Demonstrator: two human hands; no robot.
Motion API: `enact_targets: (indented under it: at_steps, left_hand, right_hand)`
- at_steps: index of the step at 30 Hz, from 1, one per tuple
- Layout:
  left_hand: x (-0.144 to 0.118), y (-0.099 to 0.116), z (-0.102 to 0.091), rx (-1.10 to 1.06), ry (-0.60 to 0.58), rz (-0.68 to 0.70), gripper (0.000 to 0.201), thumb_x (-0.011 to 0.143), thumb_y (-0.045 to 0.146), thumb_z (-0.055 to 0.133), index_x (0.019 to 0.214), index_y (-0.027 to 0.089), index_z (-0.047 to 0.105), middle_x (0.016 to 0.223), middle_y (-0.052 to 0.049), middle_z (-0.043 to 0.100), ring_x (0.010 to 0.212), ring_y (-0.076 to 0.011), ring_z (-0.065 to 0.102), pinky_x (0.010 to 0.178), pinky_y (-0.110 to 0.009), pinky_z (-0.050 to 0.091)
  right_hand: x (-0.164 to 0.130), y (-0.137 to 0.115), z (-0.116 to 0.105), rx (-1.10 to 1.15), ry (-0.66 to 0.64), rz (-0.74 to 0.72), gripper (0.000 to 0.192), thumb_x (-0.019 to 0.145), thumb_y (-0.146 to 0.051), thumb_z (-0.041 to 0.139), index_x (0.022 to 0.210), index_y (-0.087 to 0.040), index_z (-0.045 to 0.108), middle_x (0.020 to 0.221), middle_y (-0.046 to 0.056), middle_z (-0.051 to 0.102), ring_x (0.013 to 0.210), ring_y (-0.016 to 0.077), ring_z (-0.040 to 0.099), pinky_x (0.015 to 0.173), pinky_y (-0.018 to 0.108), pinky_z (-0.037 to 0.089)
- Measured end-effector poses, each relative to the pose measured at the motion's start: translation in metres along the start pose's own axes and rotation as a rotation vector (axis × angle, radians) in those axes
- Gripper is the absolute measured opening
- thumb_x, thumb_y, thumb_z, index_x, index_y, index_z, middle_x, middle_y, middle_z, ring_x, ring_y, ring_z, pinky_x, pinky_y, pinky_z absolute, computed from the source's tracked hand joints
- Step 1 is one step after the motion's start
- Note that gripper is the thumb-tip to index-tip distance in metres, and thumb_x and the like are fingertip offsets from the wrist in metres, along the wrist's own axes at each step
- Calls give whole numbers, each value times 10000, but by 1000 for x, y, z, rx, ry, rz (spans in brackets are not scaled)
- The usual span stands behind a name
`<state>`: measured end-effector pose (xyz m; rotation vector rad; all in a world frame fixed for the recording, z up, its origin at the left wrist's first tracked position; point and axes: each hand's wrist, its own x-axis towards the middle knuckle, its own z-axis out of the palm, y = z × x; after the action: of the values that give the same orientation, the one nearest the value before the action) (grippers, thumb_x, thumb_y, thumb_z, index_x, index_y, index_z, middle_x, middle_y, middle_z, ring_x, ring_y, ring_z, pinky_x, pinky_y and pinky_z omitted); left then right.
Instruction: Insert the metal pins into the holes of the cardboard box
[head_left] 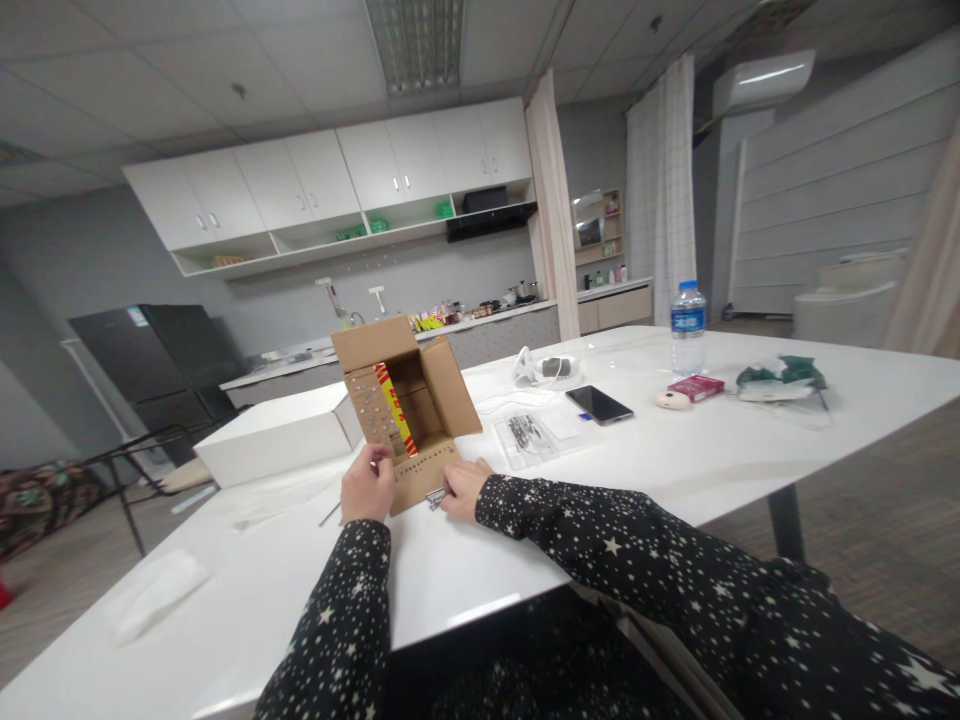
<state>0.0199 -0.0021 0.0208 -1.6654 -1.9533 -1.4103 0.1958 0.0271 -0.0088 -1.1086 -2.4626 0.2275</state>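
A white cloth (154,592) is lying at the table's (480,570) near left corner. Behind it, a white box (274,432) is sitting flat, just left of the carton (405,405). The carton is standing open in front of the person, flaps spread, its near flap lying on the table; screws are sticking through holes in its left flap, and yellow-red tape is showing inside.

The left hand (367,484) is resting at the carton's left flap, fingers curled and touching the cardboard edge. The right hand (465,487) is lying on the table at the near flap's right corner, fingertips closed around a small metal part (436,496); how firm the grip is cannot be told.

Just right of the carton, a clear bag (525,438) of metal pieces is lying flat, with a phone (598,404) beyond it. Farther right, a water bottle (688,327) is standing upright, a red pack (696,387) lying near its base and a green bundle (780,375) well apart.
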Motion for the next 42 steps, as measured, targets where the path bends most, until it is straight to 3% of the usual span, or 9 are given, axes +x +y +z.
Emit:
enact_targets:
  at_steps: [12,16,24,28,42]
  left_hand:
    - [2,-4,3,-23,-10,33,174,721,238,460,817,211,603,719,-3,658,577,-133,557,612,-255,425]
    - [0,-5,5,-88,-25,102,166,713,250,463,796,207,600,736,-6,667,624,-138,577,621,-250,440]
    - [-7,5,7,-153,-203,156,177,687,290,479,758,198,613,619,22,621,545,-113,517,565,-228,424]
    - [-10,8,9,-155,-268,159,271,719,411,489,733,184,637,582,4,622,534,-125,518,547,-243,419]
    - [-14,18,9,-189,-341,196,382,731,509,518,692,165,679,523,-2,589,484,-113,469,486,-237,371]
  right_hand:
    - [0,-3,-4,-9,34,0,205,755,-368,522,779,-167,555,892,83,649,857,230,588,745,360,356]
    - [1,-1,-3,11,64,-11,221,756,-389,533,778,-170,551,871,74,646,846,224,587,736,354,360]
    - [1,-4,-10,42,137,19,130,755,-275,513,827,-170,542,869,65,631,820,206,579,722,330,374]
    - [0,-5,-13,57,188,26,127,756,-271,494,835,-178,529,866,58,614,791,195,567,713,320,385]
    - [3,-4,-13,74,247,53,97,782,-267,461,827,-184,485,842,53,584,789,192,532,700,322,350]
